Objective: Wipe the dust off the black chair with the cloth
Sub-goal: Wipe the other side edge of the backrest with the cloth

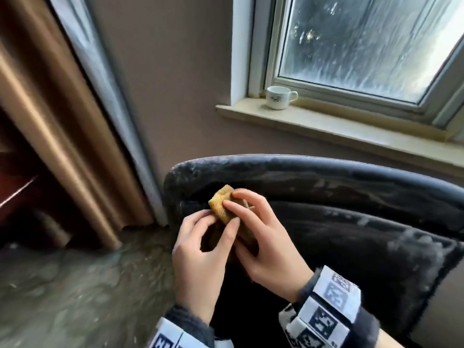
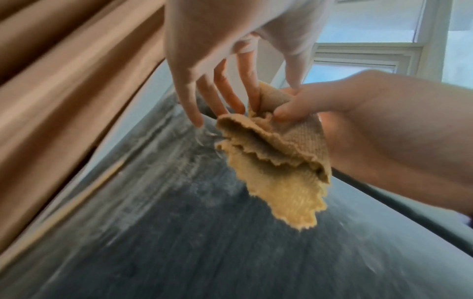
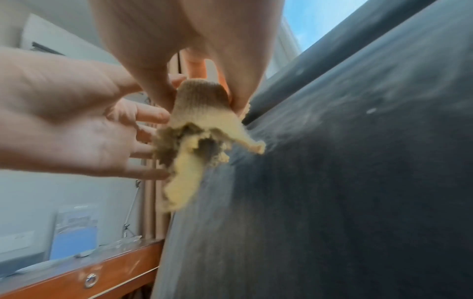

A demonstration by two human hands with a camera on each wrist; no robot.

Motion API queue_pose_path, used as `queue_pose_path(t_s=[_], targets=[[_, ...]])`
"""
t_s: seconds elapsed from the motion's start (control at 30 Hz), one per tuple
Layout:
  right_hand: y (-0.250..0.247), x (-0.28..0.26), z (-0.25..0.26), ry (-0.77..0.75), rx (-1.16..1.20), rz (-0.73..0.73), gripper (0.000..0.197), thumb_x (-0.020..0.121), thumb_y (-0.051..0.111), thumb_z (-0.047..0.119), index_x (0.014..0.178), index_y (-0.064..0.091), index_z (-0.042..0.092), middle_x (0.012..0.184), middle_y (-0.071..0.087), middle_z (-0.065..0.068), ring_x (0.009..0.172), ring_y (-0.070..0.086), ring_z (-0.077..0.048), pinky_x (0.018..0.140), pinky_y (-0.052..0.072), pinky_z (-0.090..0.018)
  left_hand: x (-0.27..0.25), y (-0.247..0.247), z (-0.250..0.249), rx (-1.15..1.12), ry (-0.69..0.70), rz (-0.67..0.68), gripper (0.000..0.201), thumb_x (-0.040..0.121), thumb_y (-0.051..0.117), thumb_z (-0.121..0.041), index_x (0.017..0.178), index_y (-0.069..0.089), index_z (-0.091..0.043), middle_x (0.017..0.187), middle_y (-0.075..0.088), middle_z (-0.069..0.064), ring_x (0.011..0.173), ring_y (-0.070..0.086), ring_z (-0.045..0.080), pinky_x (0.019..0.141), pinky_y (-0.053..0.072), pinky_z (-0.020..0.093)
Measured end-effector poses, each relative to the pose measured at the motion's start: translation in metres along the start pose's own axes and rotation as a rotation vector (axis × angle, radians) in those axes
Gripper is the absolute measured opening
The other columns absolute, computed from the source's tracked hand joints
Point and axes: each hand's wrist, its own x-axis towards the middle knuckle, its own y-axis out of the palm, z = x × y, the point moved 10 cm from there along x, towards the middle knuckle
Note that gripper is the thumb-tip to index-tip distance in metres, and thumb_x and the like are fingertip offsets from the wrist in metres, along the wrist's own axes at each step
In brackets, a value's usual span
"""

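Observation:
A small folded tan cloth [image 1: 222, 200] is held up in front of the left end of the black chair's [image 1: 326, 187] backrest, which is streaked with grey dust. My right hand [image 1: 241, 212] grips the fold from the right, thumb and fingers curled round it [image 3: 200, 101]. My left hand [image 1: 216, 223] pinches the same fold between thumb and forefinger [image 2: 274, 95]; its other fingers are spread and nearly straight. The cloth's [image 2: 276, 161] frayed lower edges hang free just above the dusty chair [image 2: 179, 202] surface. In the right wrist view the cloth [image 3: 199, 121] is close beside the chair [image 3: 358, 161].
A white cup [image 1: 278, 97] stands on the windowsill [image 1: 351, 131] behind the chair. A brown curtain [image 1: 62, 121] hangs at the left, over a mottled floor [image 1: 75, 285]. Wooden furniture [image 3: 89, 273] lies to the left of the chair.

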Motion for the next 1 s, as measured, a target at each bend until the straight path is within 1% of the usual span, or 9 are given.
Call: queue_pose_path(t_s=[0.1, 0.17, 0.27, 0.4, 0.5, 0.63, 0.73, 0.87, 1.0], targets=[[0.028, 0.009, 0.019, -0.052, 0.034, 0.096, 0.057, 0.079, 0.061, 0.003, 0.134, 0.048, 0.007, 0.142, 0.037, -0.007, 0.134, 0.036, -0.012, 0.11, 0.034, -0.021, 0.005, -0.029, 0.022, -0.039, -0.049, -0.088, 0.013, 0.07, 0.076, -0.035, 0.068, 0.062, -0.033, 0.079, 0.066, -0.01, 0.076, 0.059, 0.0, 0.075, 0.047, 0.013], [0.041, 0.014, 0.033, -0.107, 0.018, 0.15, 0.053, 0.083, 0.06, 0.014, 0.134, 0.049, 0.01, 0.142, 0.04, -0.004, 0.133, 0.038, -0.011, 0.109, 0.035, -0.023, 0.005, -0.056, 0.044, -0.072, -0.127, -0.172, 0.02, 0.067, 0.067, -0.044, 0.068, 0.062, -0.024, 0.068, 0.066, -0.009, 0.066, 0.058, 0.001, 0.067, 0.048, 0.026], [0.037, 0.029, 0.044, -0.204, -0.185, 0.071, 0.041, 0.087, 0.057, 0.023, 0.126, 0.059, 0.011, 0.133, 0.054, -0.002, 0.119, 0.052, -0.018, 0.1, 0.044, -0.032, 0.005, -0.114, 0.067, -0.141, -0.179, -0.443, 0.033, 0.059, 0.052, -0.051, 0.07, 0.053, -0.02, 0.065, 0.058, -0.012, 0.057, 0.053, -0.008, 0.058, 0.041, 0.017], [0.039, 0.052, 0.042, -0.393, -0.527, 0.033, 0.025, 0.087, 0.057, 0.009, 0.107, 0.071, 0.007, 0.117, 0.066, -0.005, 0.103, 0.06, -0.026, 0.087, 0.052, -0.038, 0.007, -0.154, 0.073, -0.145, -0.125, -0.649, 0.019, 0.07, 0.059, -0.028, 0.08, 0.047, -0.017, 0.072, 0.052, -0.01, 0.06, 0.052, -0.004, 0.059, 0.037, 0.001], [0.037, 0.065, 0.044, -0.549, -0.619, 0.031, 0.019, 0.087, 0.058, 0.003, 0.098, 0.073, 0.003, 0.106, 0.069, -0.01, 0.092, 0.062, -0.03, 0.079, 0.053, -0.04, 0.009, -0.131, 0.069, 0.018, -0.016, -0.613, 0.017, 0.074, 0.061, -0.016, 0.088, 0.055, -0.011, 0.09, 0.058, -0.007, 0.08, 0.05, 0.001, 0.075, 0.036, 0.001], [0.02, 0.1, 0.043, -0.469, -0.638, -0.125, 0.019, 0.084, 0.062, 0.01, 0.097, 0.075, 0.01, 0.108, 0.069, -0.009, 0.096, 0.061, -0.034, 0.079, 0.051, -0.046, 0.011, -0.06, 0.053, 0.145, 0.171, -0.397, 0.03, 0.075, 0.06, -0.011, 0.104, 0.065, -0.009, 0.111, 0.063, 0.0, 0.102, 0.059, 0.015, 0.09, 0.043, 0.016], [0.045, 0.104, 0.032, -0.447, -0.686, 0.048, 0.03, 0.084, 0.06, 0.024, 0.113, 0.069, 0.018, 0.124, 0.061, -0.008, 0.112, 0.054, -0.031, 0.092, 0.045, -0.051, 0.006, -0.031, 0.051, 0.228, 0.26, -0.334, 0.034, 0.079, 0.063, -0.006, 0.112, 0.067, -0.013, 0.121, 0.06, 0.003, 0.111, 0.054, 0.019, 0.097, 0.045, 0.026], [0.065, 0.089, 0.021, -0.481, -0.902, 0.294, 0.05, 0.079, 0.055, 0.049, 0.125, 0.059, 0.03, 0.149, 0.036, -0.011, 0.134, 0.034, -0.037, 0.106, 0.03, -0.058, -0.011, -0.025, 0.076, 0.232, 0.352, -0.333, 0.036, 0.097, 0.036, -0.011, 0.108, 0.07, -0.011, 0.115, 0.065, 0.005, 0.105, 0.057, 0.019, 0.094, 0.049, 0.03], [0.069, 0.077, 0.012, -0.42, -1.054, 0.415, 0.069, 0.072, 0.062, 0.054, 0.135, 0.047, 0.031, 0.157, 0.016, -0.009, 0.145, 0.009, -0.035, 0.113, 0.014, -0.061, -0.042, -0.024, 0.113, 0.201, 0.334, -0.261, 0.027, 0.089, 0.049, -0.007, 0.102, 0.072, -0.01, 0.109, 0.067, 0.004, 0.102, 0.057, 0.015, 0.094, 0.048, 0.028]])
